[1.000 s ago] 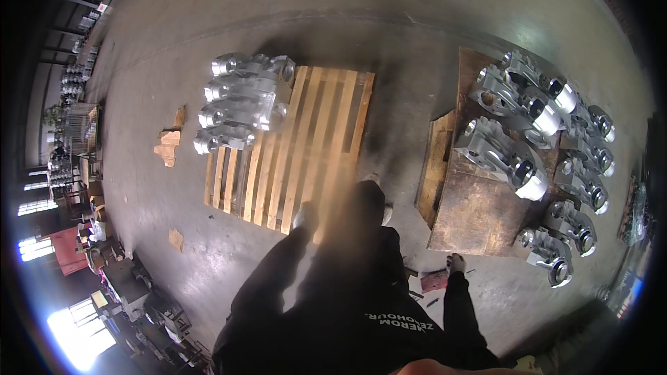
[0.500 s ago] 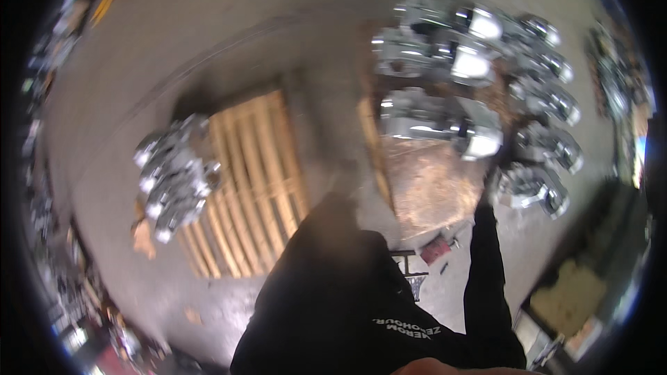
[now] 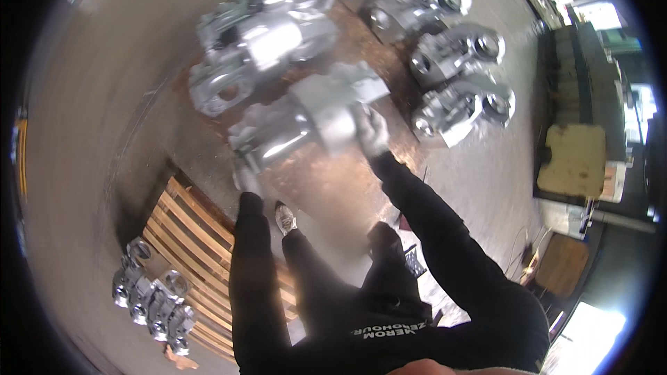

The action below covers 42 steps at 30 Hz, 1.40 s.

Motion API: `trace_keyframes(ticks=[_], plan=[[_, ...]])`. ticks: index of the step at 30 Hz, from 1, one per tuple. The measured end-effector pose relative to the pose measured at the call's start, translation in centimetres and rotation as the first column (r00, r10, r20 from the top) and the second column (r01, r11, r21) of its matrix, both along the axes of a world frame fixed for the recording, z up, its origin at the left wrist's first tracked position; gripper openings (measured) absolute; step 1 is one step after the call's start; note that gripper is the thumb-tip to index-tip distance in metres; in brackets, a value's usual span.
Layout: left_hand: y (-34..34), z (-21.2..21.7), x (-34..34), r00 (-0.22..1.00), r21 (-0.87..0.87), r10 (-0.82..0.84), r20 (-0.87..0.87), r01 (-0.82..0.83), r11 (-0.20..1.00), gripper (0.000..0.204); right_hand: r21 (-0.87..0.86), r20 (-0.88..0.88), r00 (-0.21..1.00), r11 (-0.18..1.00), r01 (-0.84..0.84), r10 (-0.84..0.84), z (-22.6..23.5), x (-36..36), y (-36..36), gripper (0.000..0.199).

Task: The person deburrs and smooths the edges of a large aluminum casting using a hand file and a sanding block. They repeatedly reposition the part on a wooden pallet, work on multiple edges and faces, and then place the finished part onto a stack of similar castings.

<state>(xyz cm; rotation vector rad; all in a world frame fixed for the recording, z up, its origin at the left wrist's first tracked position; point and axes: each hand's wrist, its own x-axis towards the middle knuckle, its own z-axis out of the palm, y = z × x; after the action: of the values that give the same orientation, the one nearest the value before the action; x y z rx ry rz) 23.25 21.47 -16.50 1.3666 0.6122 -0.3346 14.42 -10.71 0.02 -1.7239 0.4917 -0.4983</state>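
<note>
A large silver metal casting (image 3: 299, 125) lies tilted on a rusty brown steel plate (image 3: 326, 187) in front of me. My right hand (image 3: 372, 132), in a light glove, grips its right end. My left hand (image 3: 244, 179), also gloved and blurred, holds the casting's lower left end. Both black sleeves reach forward from the lower edge. Several similar castings (image 3: 264, 42) crowd the plate beyond and to the right (image 3: 462, 104) of the one I hold.
A wooden pallet (image 3: 191, 236) lies at lower left with several silver castings (image 3: 153, 302) at its far end. My shoe (image 3: 285, 217) stands on the plate's near edge. A yellowish board (image 3: 573, 160) and dark benches sit at right on the concrete floor.
My view has swung right from the wooden pallet to the plate of castings. Both hands have reached out and taken hold of one casting.
</note>
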Motion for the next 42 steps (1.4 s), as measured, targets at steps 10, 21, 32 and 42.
trace_keyframes(ticks=[10,21,32,42], plan=[[-6.9,6.0,-19.4,0.967,-0.164,0.213,0.142,-0.190,0.968,0.059,0.160,-0.030,0.978,0.966,-0.201,0.209,6.2,-6.3,-4.7,0.037],[-4.7,8.6,-34.3,0.845,0.794,-0.498,0.195,0.162,0.586,0.048,0.020,-0.458,0.872,0.983,-0.182,0.171,4.6,-26.6,-1.9,0.042],[-3.3,7.7,-34.5,0.702,0.631,-0.520,0.486,0.130,0.765,0.046,0.032,0.349,0.873,0.927,-0.374,0.340,-0.2,-27.2,-5.1,0.042],[-1.8,5.2,-31.8,0.835,-0.054,0.075,0.545,-0.054,0.997,0.057,-0.196,0.312,0.857,0.911,-0.364,0.410,0.6,-30.7,-7.8,0.056]])
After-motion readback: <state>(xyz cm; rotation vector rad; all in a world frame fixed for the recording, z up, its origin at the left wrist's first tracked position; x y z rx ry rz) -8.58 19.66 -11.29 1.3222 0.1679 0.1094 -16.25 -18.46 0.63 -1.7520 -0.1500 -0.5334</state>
